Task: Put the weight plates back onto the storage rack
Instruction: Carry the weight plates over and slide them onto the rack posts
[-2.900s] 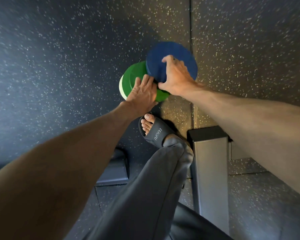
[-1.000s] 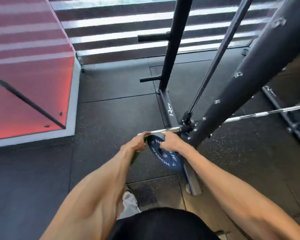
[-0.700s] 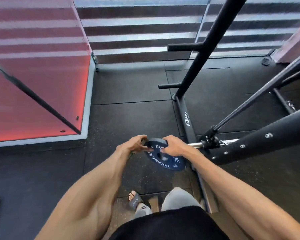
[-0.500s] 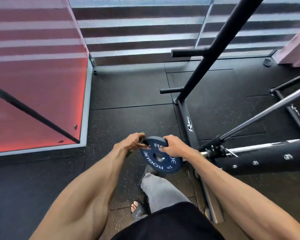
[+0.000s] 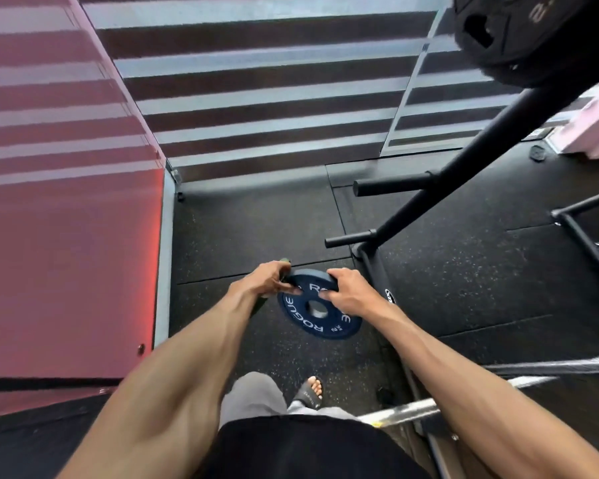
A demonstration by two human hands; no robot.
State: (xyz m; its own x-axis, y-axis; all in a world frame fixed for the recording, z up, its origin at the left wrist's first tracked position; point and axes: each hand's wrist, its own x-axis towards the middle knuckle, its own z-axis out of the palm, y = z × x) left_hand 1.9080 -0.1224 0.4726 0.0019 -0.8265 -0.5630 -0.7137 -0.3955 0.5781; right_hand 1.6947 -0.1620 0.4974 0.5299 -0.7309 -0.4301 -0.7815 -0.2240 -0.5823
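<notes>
blue plate [image 5: 329,329] white lettering | green plate [image 5: 259,304] | rack [image 5: 464,156] black | floor [image 5: 256,229] black, white-speckled | blinds [image 5: 274,81] striped

Floor [image 5: 249,229] is black rubber tiles w/ pale flecks, seams running btwn them. Far wall is a window blind [image 5: 256,98], dark and light bands alternating, daylight coming thru the light ones. On the left, a glossy red panel [image 5: 66,243] (it mirrors those bands) w/ a pale grey edge strip [image 5: 164,264] down to the floor. Far right, a pale pink block [image 5: 592,133].
</notes>
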